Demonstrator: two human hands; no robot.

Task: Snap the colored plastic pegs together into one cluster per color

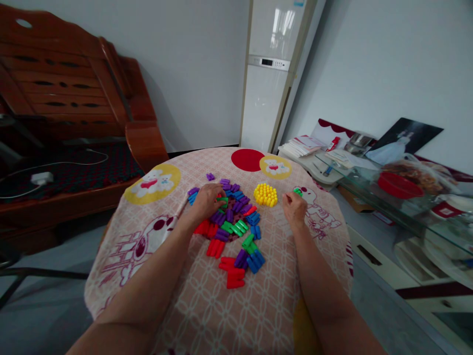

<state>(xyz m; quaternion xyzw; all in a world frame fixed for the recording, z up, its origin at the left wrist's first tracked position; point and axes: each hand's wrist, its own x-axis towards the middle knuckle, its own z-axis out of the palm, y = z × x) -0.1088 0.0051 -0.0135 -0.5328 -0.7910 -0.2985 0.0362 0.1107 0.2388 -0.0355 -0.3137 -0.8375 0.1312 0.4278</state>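
Note:
My left hand (207, 201) reaches over the left side of a pile of plastic toy pieces, its fingers closed on a green plastic piece (222, 199). Purple pieces (229, 215), blue pieces (253, 219) and red pieces (216, 248) make up much of the pile, each shaped like short joined tubes. To the right of it stands a tight cluster of yellow pieces (265, 195). My right hand (294, 208) is right of this cluster, fingers curled together. Small green pieces (297, 191) show just beyond its fingertips; what the fingers hold is hidden.
A patterned cloth (207, 310) covers the round table. Close on the right is a glass-topped cabinet (369, 190) with papers (302, 146), a red bowl (400, 185) and bags. At the left stands a wooden bench (74, 103), and a white tall unit (264, 98) is behind.

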